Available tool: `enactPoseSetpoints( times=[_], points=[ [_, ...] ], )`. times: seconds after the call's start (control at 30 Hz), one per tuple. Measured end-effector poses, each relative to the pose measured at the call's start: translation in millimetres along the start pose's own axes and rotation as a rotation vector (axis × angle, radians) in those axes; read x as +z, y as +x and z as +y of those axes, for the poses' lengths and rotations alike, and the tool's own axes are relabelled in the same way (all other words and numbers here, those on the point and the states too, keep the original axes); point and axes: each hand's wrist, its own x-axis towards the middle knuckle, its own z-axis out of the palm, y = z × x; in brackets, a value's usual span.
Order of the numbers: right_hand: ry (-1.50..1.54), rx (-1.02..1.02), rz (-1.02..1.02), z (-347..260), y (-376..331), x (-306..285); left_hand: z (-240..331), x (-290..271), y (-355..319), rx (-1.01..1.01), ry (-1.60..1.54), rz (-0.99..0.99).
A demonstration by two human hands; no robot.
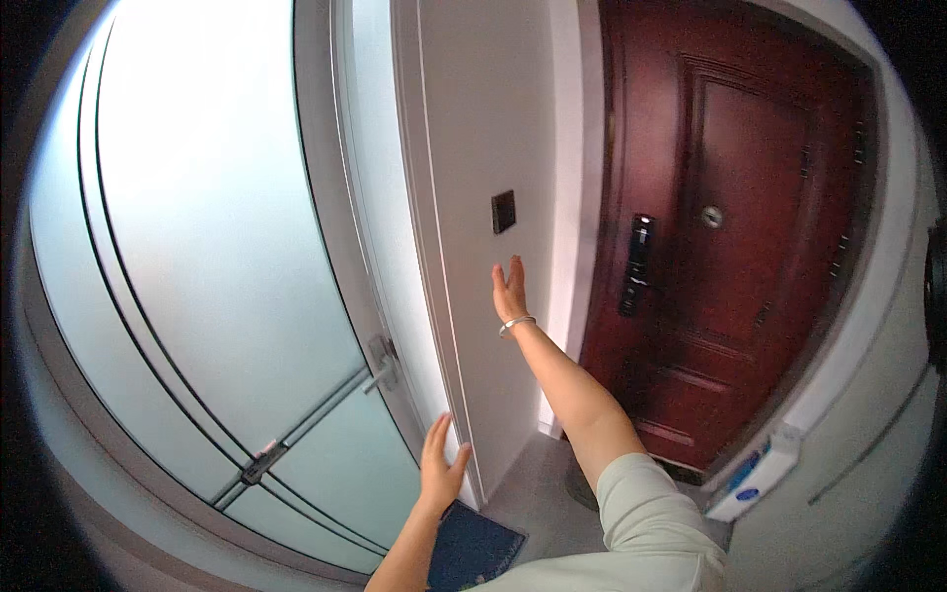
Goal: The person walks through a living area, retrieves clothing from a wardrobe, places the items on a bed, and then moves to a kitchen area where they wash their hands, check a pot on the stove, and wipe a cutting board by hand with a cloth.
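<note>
My right hand point(508, 293), with a silver bangle point(517, 325) at the wrist, is raised in front of the wall. Its fingers point up, apart, just below a dark square wall switch point(503, 211), and it holds nothing. Lower and to the left, my left hand point(444, 468) is held out with thumb and fingers spread, also holding nothing. It is nearest to the frame edge of the frosted glass door point(217, 227). The door's silver lever handle point(382, 367) sits a little above and left of that hand, apart from it.
On the right stands a dark red panelled door point(750, 178) with a black lock handle point(637, 264) and a round peephole point(712, 216). A dark blue mat point(478, 546) lies on the grey floor. A white box with blue marks point(755, 481) is at the lower right.
</note>
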Motion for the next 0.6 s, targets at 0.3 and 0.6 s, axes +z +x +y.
enactPoseSetpoints(
  times=[0.3, 0.6],
  points=[
    [0.083, -0.205, -0.137, 75, 101, 12, 69, 106, 241, 0.178, -0.063, 0.02],
    [0.263, -0.259, -0.187, 73, 80, -2, 37, 108, 232, 0.137, -0.002, 0.066]
  ],
)
